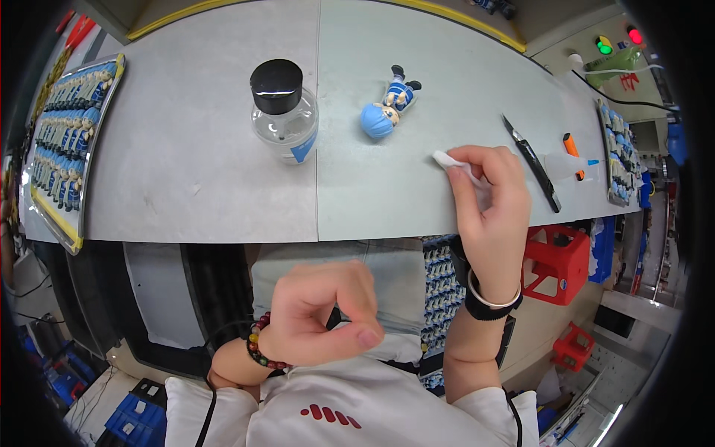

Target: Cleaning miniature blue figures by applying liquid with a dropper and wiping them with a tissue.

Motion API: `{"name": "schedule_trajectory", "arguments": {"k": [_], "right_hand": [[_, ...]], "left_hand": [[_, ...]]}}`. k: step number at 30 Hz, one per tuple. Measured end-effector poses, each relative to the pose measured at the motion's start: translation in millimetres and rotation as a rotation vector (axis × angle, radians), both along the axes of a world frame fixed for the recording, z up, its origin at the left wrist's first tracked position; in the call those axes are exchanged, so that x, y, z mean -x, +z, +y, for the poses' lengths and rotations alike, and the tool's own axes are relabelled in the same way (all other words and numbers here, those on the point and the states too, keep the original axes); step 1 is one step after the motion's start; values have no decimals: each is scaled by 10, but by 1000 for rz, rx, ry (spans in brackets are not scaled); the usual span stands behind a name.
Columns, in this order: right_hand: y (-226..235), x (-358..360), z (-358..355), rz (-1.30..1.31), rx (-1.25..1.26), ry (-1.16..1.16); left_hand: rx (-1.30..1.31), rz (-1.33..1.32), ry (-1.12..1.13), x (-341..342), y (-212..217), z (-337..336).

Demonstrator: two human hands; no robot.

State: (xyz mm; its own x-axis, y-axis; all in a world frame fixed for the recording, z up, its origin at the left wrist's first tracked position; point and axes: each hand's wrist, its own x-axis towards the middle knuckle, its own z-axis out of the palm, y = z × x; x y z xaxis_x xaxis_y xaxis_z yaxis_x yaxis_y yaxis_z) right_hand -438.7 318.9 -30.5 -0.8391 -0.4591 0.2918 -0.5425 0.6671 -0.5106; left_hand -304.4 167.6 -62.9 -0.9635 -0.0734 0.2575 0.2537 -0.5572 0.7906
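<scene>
My right hand [495, 190] pinches a folded white wipe [454, 162] just above the grey worktable [380, 201]. Off the table's near edge, my left hand [324, 309] hangs over my lap with its fingers curled in, and I see nothing in it. A small figurine [391, 104] with light-blue hair and a blue-and-white outfit lies on the table, beyond the wipe and apart from it. To its left stands a clear bottle [285, 112] with a black cap and some liquid inside. A black craft knife [532, 162] lies to the right of my right hand, blade pointing away.
Trays of similar figurines stand at the left [71, 141] and right [618, 153] ends of the table. An orange-capped tool [570, 144] and a blue-tipped dispensing needle [593, 162] lie past the knife. A red stool [555, 264] is below the right edge.
</scene>
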Motion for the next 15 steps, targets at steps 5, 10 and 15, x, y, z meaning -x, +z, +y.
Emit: {"name": "schedule_trajectory", "arguments": {"k": [5, 10, 15], "right_hand": [[71, -183, -23, -102, 362, 31], [179, -477, -28, -433, 661, 200], [190, -529, 9, -774, 778, 390]], "left_hand": [[122, -91, 90, 16, 83, 17], [243, -45, 36, 5, 111, -89], [416, -43, 85, 39, 132, -84]]}}
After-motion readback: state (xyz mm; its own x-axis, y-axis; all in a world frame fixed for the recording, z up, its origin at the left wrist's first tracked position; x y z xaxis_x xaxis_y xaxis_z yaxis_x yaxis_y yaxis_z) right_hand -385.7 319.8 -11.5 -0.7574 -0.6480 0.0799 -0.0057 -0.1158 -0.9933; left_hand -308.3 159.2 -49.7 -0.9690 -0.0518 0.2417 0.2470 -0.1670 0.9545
